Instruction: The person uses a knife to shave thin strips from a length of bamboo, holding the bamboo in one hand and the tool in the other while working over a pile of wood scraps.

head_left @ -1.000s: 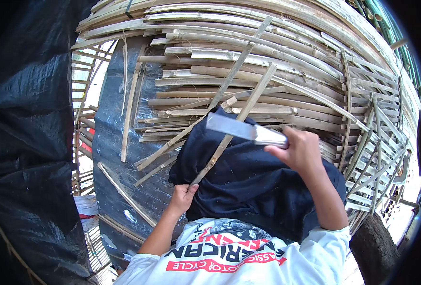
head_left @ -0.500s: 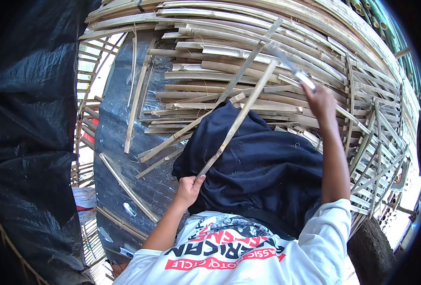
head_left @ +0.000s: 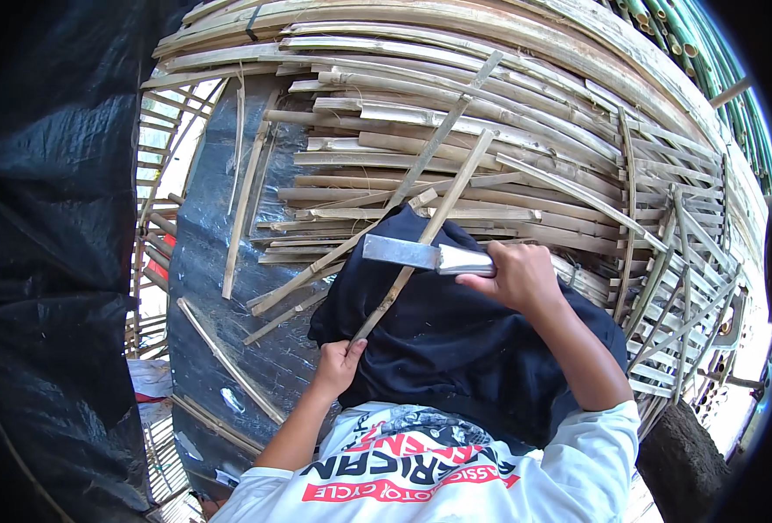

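My left hand (head_left: pixel 337 366) is closed round the near end of a long, narrow bamboo strip (head_left: pixel 461 183), which slants up and away to the right over my lap. In my right hand (head_left: pixel 523 275) is a broad-bladed knife (head_left: pixel 401 252) with a white-wrapped handle; the fingers are wrapped round that handle. The blade lies across the strip, pointing left, and hides a short length of it. Whether the edge bites into the bamboo I cannot tell. Dark cloth (head_left: pixel 482 340) covers my lap beneath both.
Split bamboo slats (head_left: pixel 455 139) lie stacked ahead, their ends jutting left. Loose strips (head_left: pixel 244 209) rest on a dark sheet (head_left: pixel 203 270) at left. A black tarp (head_left: pixel 54 218) hangs far left. Woven bamboo lattice (head_left: pixel 678 261) stands at right, with green poles (head_left: pixel 708 70) behind.
My right hand has swung the knife down and left, from raised at the upper right to across the strip. My left hand keeps its hold, the strip shifting slightly left and nearer.
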Demonstrator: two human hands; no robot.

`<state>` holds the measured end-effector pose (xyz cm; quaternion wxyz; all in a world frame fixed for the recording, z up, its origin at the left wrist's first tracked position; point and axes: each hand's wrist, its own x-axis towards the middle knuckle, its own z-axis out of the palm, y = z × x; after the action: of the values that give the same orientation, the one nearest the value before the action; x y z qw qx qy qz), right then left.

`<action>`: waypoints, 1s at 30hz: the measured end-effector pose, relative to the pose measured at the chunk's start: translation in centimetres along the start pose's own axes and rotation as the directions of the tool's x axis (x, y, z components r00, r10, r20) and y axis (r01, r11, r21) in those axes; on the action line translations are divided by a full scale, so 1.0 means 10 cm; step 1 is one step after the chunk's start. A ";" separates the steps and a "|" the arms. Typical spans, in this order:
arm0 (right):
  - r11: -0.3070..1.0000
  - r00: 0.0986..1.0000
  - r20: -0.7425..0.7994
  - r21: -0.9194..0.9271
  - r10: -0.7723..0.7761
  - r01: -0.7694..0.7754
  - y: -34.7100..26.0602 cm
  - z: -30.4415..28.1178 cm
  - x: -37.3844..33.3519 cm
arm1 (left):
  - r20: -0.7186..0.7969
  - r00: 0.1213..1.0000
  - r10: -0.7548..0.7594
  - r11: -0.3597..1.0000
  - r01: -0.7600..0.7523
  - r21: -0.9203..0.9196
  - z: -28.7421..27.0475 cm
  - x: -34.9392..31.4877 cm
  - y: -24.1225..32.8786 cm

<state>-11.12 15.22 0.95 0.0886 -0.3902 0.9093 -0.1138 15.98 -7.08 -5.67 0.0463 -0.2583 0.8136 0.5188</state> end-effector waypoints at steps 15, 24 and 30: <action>0.639 0.564 -0.385 0.095 0.731 -0.763 2.22 -0.94 0.17 | -0.111 0.989 0.100 0.994 -0.094 0.061 -0.01 0.06 0.08; 0.980 0.974 -0.112 0.062 0.195 -0.189 0.17 -0.34 -0.15 | -0.051 0.999 0.012 1.000 -0.012 0.007 -0.02 -0.03 -0.02; 1.000 0.996 -0.092 -0.008 0.005 -0.005 0.20 0.16 0.19 | -0.089 0.995 0.053 0.998 -0.050 0.030 0.03 -0.02 0.03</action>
<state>-13.41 14.92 -1.31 0.0454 -0.3827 0.9139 -0.1277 16.00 -6.68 -5.52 0.0001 -0.2596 0.8285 0.4962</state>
